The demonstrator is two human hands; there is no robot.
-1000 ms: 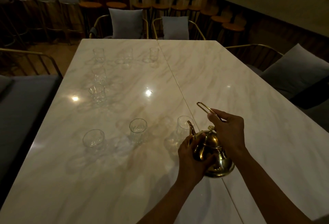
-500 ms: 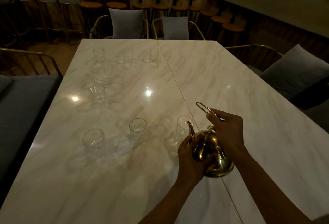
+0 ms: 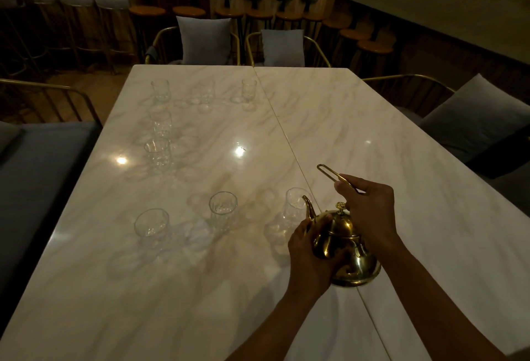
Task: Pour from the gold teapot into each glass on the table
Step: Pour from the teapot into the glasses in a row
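The gold teapot (image 3: 345, 248) is tilted toward the left, its base close to the marble table (image 3: 329, 119). My right hand (image 3: 368, 208) grips its wire handle. My left hand (image 3: 311, 257) cups the pot's belly below the spout. The spout tip lies against the rim of the nearest clear glass (image 3: 294, 207). Two more glasses (image 3: 222, 211) (image 3: 151, 223) stand to its left in the near row. Further back stand several glasses, one (image 3: 157, 154) at mid-left and one (image 3: 249, 89) at the far edge. No stream of liquid is visible.
A seam (image 3: 289, 145) runs down the table's middle. Chairs with grey cushions (image 3: 203, 40) stand at the far end, another cushioned chair (image 3: 470, 119) on the right, a grey bench (image 3: 34, 171) on the left. Stools line the back wall.
Almost nothing differs; the teapot and both hands have held the same place, with the spout still at the nearest glass.
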